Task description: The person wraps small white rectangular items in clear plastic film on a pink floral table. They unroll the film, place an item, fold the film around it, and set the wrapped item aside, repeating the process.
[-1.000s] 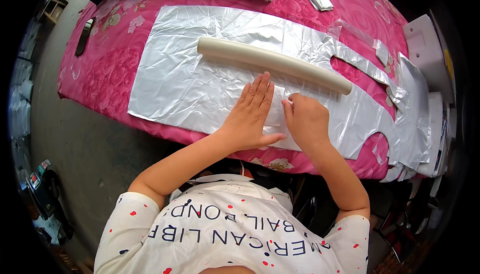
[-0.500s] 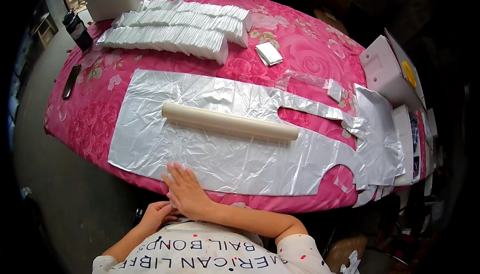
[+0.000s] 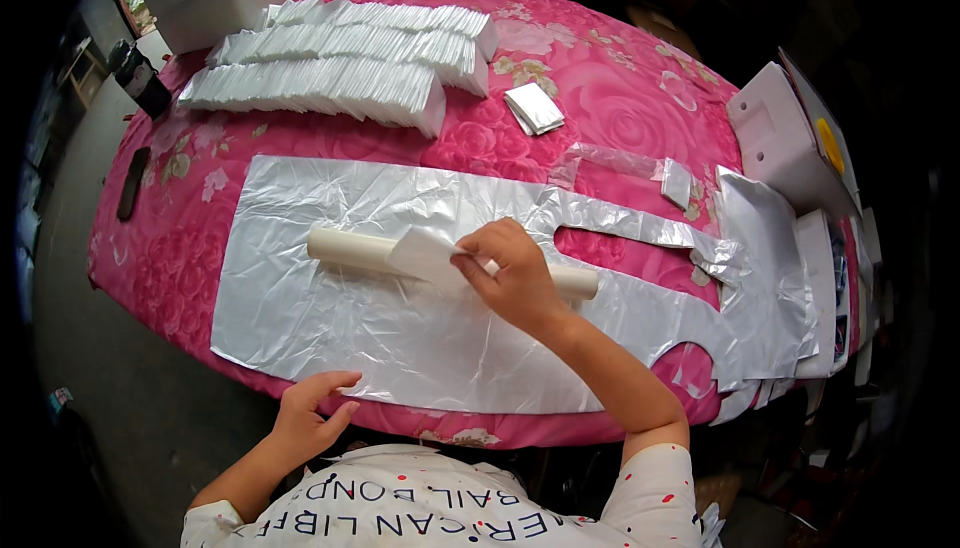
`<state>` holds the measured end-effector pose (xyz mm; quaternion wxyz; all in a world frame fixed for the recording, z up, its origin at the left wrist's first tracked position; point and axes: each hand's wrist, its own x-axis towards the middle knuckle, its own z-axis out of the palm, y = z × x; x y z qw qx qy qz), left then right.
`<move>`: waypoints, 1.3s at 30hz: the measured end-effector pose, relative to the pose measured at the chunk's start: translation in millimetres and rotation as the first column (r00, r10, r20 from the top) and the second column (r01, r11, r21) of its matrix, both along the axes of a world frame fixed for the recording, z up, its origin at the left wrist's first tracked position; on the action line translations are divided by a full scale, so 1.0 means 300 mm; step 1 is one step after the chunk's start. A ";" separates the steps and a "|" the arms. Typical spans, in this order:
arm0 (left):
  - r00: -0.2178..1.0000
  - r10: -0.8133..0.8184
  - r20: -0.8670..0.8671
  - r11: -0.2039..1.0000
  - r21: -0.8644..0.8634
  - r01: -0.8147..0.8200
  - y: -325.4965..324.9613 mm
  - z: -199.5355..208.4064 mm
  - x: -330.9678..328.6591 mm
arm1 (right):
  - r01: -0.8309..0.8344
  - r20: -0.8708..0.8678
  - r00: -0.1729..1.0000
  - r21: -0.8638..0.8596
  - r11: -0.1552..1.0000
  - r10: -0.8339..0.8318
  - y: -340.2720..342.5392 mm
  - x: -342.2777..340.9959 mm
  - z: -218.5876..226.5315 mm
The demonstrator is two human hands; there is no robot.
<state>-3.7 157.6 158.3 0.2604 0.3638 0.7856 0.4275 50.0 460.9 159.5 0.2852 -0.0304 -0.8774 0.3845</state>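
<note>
A large silver plastic sheet (image 3: 400, 318) lies flat across the pink flowered table (image 3: 610, 108). A cream-coloured roll (image 3: 345, 248) lies across the sheet's middle. My right hand (image 3: 515, 273) hovers over the roll and pinches a small folded white piece (image 3: 425, 253) between thumb and fingers. My left hand (image 3: 310, 413) rests with fingers spread at the sheet's near edge, holding nothing.
Rows of folded white pieces (image 3: 330, 63) are stacked at the far left. A small folded silver packet (image 3: 535, 108) lies behind the sheet. White boxes (image 3: 775, 138) and loose silver sheets (image 3: 765, 268) crowd the right edge. A dark phone (image 3: 133, 183) lies at the left.
My right hand has come up from the near edge to above the roll and now holds a folded white piece. My left hand has stayed near the table's front edge.
</note>
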 end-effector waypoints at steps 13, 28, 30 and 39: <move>0.940 -0.212 -0.268 0.973 0.029 0.228 0.120 -0.032 -0.038 | 0.382 0.104 0.892 0.345 0.857 -0.439 0.533 -0.072 -0.074; 0.634 -0.715 -0.296 0.699 -0.335 0.631 0.625 -0.008 -0.252 | 0.224 0.747 0.660 -0.093 0.970 -0.081 0.376 0.185 -0.057; 0.629 -0.721 -0.291 0.690 -0.226 0.687 0.683 0.013 -0.237 | 0.188 0.843 0.537 -0.103 0.977 -0.015 0.394 0.162 -0.029; 0.633 -0.671 -0.387 0.684 0.007 0.730 1.010 -0.093 -0.128 | 0.174 0.833 0.536 -0.271 0.947 0.140 0.450 0.224 -0.038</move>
